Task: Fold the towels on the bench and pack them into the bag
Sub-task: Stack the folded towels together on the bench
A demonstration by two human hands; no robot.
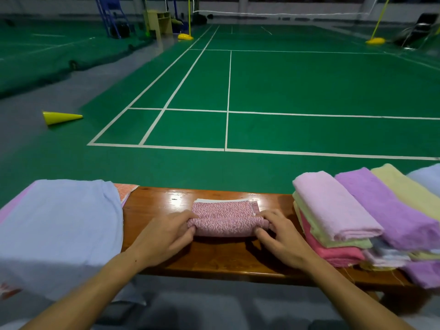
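A pink speckled towel (226,219) lies partly rolled in the middle of the wooden bench (152,206), its far end still flat. My left hand (166,232) grips the roll's left end with curled fingers. My right hand (278,232) grips the right end the same way. A pale blue towel (59,229) is draped over the bench's left part. To the right lies a pile of folded towels (338,210) in pink, lilac, yellow and light green. No bag is in sight.
Beyond the bench stretches a green badminton court with white lines. A yellow cone (60,117) lies on its side on the grey floor at the left. Net posts with yellow bases (375,40) stand far back.
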